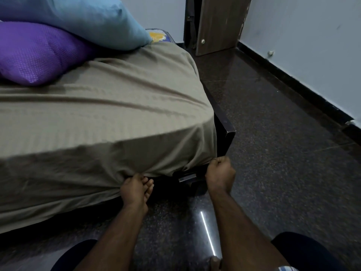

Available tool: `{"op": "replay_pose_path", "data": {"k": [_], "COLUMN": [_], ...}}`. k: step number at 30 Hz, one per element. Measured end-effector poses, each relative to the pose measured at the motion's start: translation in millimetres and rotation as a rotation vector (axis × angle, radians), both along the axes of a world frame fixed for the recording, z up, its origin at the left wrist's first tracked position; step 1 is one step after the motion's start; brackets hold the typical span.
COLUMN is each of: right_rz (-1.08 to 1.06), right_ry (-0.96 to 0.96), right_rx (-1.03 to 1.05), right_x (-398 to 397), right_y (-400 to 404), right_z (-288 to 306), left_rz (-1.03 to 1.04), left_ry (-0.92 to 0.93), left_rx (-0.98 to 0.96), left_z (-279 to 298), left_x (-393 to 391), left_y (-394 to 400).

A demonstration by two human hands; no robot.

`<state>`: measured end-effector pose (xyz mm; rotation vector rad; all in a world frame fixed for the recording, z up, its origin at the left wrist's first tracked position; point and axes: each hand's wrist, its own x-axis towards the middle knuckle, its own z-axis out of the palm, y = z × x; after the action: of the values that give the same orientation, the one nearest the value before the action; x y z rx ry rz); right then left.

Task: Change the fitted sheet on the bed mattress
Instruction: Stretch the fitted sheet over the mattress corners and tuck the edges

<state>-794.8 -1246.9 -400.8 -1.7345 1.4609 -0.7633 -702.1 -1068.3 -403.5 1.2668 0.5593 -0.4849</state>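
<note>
Head view, looking down at the near corner of the bed. I see the olive-grey fitted sheet [101,114] stretched over the mattress top and down its near side, with long creases running across toward 3 o'clock. The sheet's corner is pulled over the mattress corner at roughly the frame centre, and its lower hem bunches where my hands meet it.

My left hand [134,189] sits at 6 o'clock from the mattress corner, at the hem of the sheet. Its fingers [149,187] are curled into the gathered fabric, grasping the hem; the fingertips are hidden in the folds. My right hand [219,173] is at 5 o'clock, just beside the corner, clenched in a fist around a small bunch of the sheet's edge, knuckles up. The two hands are near each other but apart, with the dark bed frame [224,126] showing between and behind them. A small pale metal fitting [187,178] on the frame lies between the hands.

At 10 o'clock a purple pillow [39,53] lies on the sheet, and a light blue pillow [93,18] leans over it. Past the blue pillow's tip, a patch of patterned mattress [158,37] shows uncovered at the far corner.

The floor [283,143] is dark speckled stone. A brown wooden door [220,22] stands at 1 o'clock against the pale wall [312,36].
</note>
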Motion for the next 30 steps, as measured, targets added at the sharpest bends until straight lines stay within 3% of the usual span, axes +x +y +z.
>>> {"op": "replay_pose_path", "data": {"k": [3, 10, 15, 19, 26, 30], "right_rz": [-0.071, -0.140, 0.074, 0.059, -0.034, -0.115], "right_ry": [-0.149, -0.634, -0.386, -0.237, -0.186, -0.263], "right_rx": [0.106, 0.621, 0.508, 0.345, 0.273, 0.367], "right_x": [6, 25, 30, 32, 31, 39], "right_y": [5, 18, 29, 16, -21, -22], "right_z": [-8, -7, -23, -36, -78, -87], "left_rz": [0.023, 0.017, -0.147, -0.167, -0.061, 0.017], "left_ry": [0.007, 0.016, 0.076, 0.129, 0.132, 0.115], "left_rx": [-0.009, -0.028, -0.013, -0.045, -0.073, -0.084], "left_z": [-5, -12, -12, -13, -20, -19], "left_x": [5, 9, -2, -3, 5, 6], "left_y": [6, 8, -1, -9, -5, 2]}}
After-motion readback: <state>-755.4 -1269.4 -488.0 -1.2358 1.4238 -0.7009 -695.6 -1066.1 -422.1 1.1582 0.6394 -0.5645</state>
